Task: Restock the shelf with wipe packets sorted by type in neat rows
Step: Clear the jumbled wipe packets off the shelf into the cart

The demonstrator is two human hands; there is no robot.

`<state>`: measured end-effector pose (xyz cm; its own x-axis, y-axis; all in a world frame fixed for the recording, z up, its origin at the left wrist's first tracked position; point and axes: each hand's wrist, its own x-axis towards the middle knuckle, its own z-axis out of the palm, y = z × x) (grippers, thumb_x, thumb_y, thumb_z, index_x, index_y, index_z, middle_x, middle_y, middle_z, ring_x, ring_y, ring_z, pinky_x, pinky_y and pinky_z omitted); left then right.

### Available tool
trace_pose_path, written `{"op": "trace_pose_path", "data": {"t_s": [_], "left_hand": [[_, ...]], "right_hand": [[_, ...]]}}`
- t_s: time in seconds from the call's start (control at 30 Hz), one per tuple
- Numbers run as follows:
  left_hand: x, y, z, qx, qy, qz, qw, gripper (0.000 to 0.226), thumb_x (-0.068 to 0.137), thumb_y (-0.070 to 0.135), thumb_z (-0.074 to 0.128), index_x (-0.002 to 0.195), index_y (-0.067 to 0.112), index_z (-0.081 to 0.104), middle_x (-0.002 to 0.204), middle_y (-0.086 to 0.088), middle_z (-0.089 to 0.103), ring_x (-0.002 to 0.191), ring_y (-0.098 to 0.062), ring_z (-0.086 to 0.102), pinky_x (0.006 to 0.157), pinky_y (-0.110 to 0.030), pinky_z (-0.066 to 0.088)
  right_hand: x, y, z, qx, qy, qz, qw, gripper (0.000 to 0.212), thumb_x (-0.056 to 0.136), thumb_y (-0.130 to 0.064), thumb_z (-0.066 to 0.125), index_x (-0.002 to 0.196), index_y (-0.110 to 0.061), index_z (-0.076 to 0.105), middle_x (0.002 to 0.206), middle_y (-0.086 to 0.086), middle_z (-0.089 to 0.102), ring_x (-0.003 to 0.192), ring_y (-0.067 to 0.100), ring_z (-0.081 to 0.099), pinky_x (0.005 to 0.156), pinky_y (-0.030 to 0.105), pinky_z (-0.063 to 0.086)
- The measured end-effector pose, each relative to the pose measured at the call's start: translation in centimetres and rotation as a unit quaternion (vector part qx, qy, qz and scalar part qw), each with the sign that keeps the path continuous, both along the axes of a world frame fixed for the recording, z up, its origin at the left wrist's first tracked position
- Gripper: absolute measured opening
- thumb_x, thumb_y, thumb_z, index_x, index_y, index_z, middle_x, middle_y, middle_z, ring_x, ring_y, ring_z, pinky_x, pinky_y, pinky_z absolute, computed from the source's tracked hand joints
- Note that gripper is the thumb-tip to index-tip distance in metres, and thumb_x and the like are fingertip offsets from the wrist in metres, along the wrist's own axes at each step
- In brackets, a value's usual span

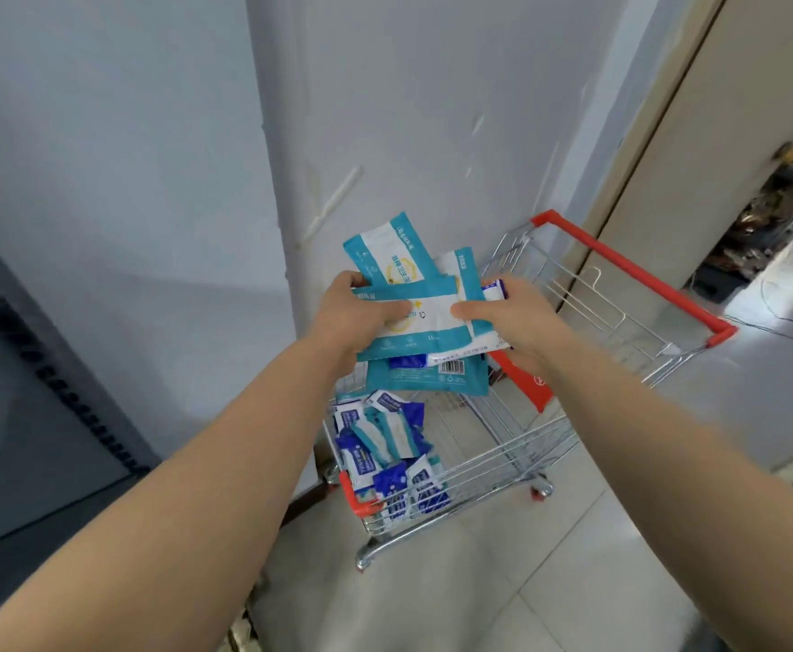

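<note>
Both my hands hold a fanned bunch of teal-and-white wipe packets (425, 317) above a small wire shopping cart (540, 444). My left hand (361, 308) grips the bunch from the left, thumb on the front packet. My right hand (507, 317) grips it from the right, and a small dark-blue packet (495, 289) shows behind its fingers. More teal packets and several small dark-blue packets (390, 458) lie in a loose heap at the near end of the cart's basket.
The cart has a red handle bar (629, 270) at its far right and a red corner guard (354, 496). A grey wall corner (385, 134) rises just behind it. A dark shelf upright with holes (51, 374) stands at left. A doorway (771, 204) opens at right.
</note>
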<state>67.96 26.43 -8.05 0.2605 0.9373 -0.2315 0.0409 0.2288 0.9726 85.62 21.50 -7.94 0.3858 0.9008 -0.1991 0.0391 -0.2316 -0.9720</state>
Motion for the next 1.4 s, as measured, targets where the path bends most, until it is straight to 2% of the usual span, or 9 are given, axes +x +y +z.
{"op": "trace_pose_path", "data": {"t_s": [0.23,0.37,0.57,0.77,0.87,1.03,1.17,1.3,1.4], "left_hand": [[4.2,7.4,-8.4,-0.095,0.025,0.055,0.994,0.047,0.081,0.006,0.072,0.118,0.017,0.045,0.114,-0.009,0.063,0.095,-0.028,0.068,0.083,-0.049,0.057],[6.6,11.0,-15.0,-0.158,0.032,0.103,0.981,0.054,0.082,0.004,0.072,0.127,0.014,0.044,0.116,-0.011,0.064,0.095,-0.028,0.068,0.083,-0.047,0.057],[8.5,14.3,-26.2,-0.193,0.070,0.159,0.966,0.039,0.079,0.001,0.074,0.109,0.013,0.053,0.110,-0.011,0.067,0.092,-0.026,0.069,0.083,-0.046,0.057],[8.7,16.2,-36.8,-0.221,0.141,0.179,0.948,0.048,0.082,0.003,0.071,0.119,0.017,0.043,0.104,-0.001,0.061,0.078,-0.010,0.063,0.055,-0.021,0.050],[8.2,16.9,-41.6,-0.226,0.178,0.180,0.941,0.061,0.081,0.001,0.071,0.132,0.017,0.039,0.107,-0.003,0.062,0.081,-0.014,0.064,0.063,-0.028,0.053],[7.2,17.7,-47.1,-0.199,0.301,0.163,0.918,0.074,0.079,0.001,0.068,0.140,0.021,0.031,0.111,-0.003,0.062,0.094,-0.023,0.063,0.077,-0.036,0.055],[7.0,17.5,-49.2,-0.177,0.373,0.151,0.898,0.070,0.083,0.019,0.069,0.141,0.022,0.030,0.125,-0.007,0.053,0.106,-0.025,0.055,0.076,-0.032,0.043],[7.3,17.2,-48.9,-0.147,0.410,0.134,0.890,0.065,0.088,0.022,0.064,0.142,0.022,0.028,0.130,-0.009,0.045,0.115,-0.028,0.050,0.089,-0.043,0.048],[7.5,16.8,-47.4,-0.110,0.475,0.106,0.867,0.059,0.091,0.024,0.059,0.142,0.017,0.030,0.135,-0.010,0.040,0.121,-0.030,0.045,0.095,-0.049,0.047]], "right_hand": [[5.6,10.3,-9.1,-0.063,0.009,0.086,0.994,0.031,0.073,0.002,0.075,0.097,-0.007,0.059,0.095,0.012,0.071,0.080,0.025,0.070,0.070,0.039,0.060],[8.5,16.1,-15.9,-0.125,0.014,0.156,0.980,0.044,0.065,0.000,0.078,0.105,-0.004,0.060,0.098,0.016,0.072,0.088,0.032,0.071,0.077,0.052,0.058],[10.4,21.9,-27.6,-0.194,0.032,0.204,0.959,0.037,0.069,0.005,0.076,0.102,-0.002,0.060,0.096,0.019,0.071,0.088,0.035,0.070,0.073,0.048,0.059],[9.7,24.4,-39.4,-0.241,0.023,0.226,0.943,0.038,0.071,0.004,0.075,0.104,-0.004,0.058,0.095,0.015,0.071,0.080,0.029,0.071,0.062,0.039,0.059],[8.8,25.2,-44.4,-0.240,0.003,0.233,0.942,0.037,0.071,0.003,0.076,0.104,-0.005,0.059,0.097,0.014,0.071,0.085,0.029,0.071,0.070,0.044,0.060],[8.2,26.2,-49.9,-0.213,-0.068,0.262,0.939,0.046,0.074,-0.003,0.076,0.114,-0.014,0.056,0.103,0.002,0.069,0.085,0.013,0.067,0.064,0.022,0.054],[8.4,26.1,-51.7,-0.230,-0.118,0.288,0.922,0.053,0.076,-0.015,0.076,0.125,-0.019,0.055,0.113,-0.002,0.066,0.100,0.016,0.064,0.086,0.036,0.054],[8.4,26.5,-52.4,-0.205,-0.223,0.322,0.897,0.066,0.057,-0.050,0.068,0.117,-0.028,0.054,0.113,0.001,0.061,0.106,0.023,0.057,0.089,0.045,0.052],[8.1,26.4,-49.8,-0.177,-0.270,0.352,0.879,0.051,0.075,-0.030,0.070,0.124,-0.023,0.055,0.121,0.000,0.054,0.113,0.019,0.051,0.094,0.034,0.046]]}}
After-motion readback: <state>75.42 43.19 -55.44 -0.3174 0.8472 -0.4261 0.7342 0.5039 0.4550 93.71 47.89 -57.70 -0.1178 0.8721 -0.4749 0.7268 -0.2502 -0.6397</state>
